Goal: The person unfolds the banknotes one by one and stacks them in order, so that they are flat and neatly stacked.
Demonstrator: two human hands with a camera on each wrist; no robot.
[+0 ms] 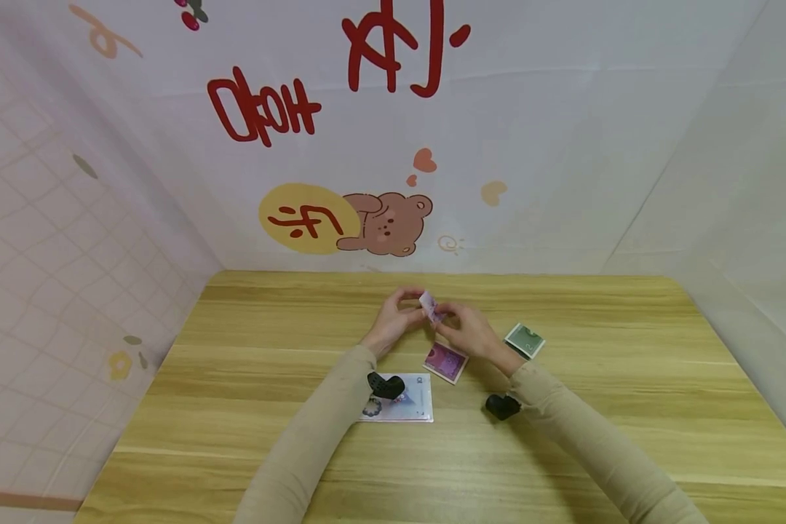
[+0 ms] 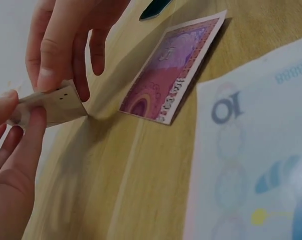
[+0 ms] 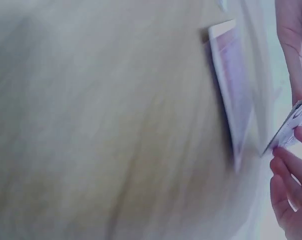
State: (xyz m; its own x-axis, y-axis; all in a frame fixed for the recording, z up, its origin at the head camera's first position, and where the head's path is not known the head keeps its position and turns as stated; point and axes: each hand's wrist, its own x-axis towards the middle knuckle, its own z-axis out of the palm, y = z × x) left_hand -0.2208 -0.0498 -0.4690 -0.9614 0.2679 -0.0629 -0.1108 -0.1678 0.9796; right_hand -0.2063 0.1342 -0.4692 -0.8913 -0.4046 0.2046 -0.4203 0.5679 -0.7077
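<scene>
Above the far middle of the table, my left hand (image 1: 393, 322) and right hand (image 1: 469, 331) pinch a small pale purple banknote (image 1: 430, 306) between them. It looks like a thin stack or a folded note; I cannot tell which. In the left wrist view its pale underside shows between the left fingers (image 2: 38, 120) and the right fingers (image 2: 48, 70). Just below the hands lies a magenta banknote (image 1: 447, 362) marked 5. Under my left wrist is a larger pale blue banknote (image 1: 415, 400) marked 10, partly covered by the sleeve and wrist camera.
A small green banknote (image 1: 525, 340) lies right of my right wrist. Black wrist cameras (image 1: 501, 407) sit on both sleeves. Beyond the wooden table's (image 1: 288, 306) far edge stands a white printed cloth backdrop (image 1: 550, 145), with more cloth at both sides.
</scene>
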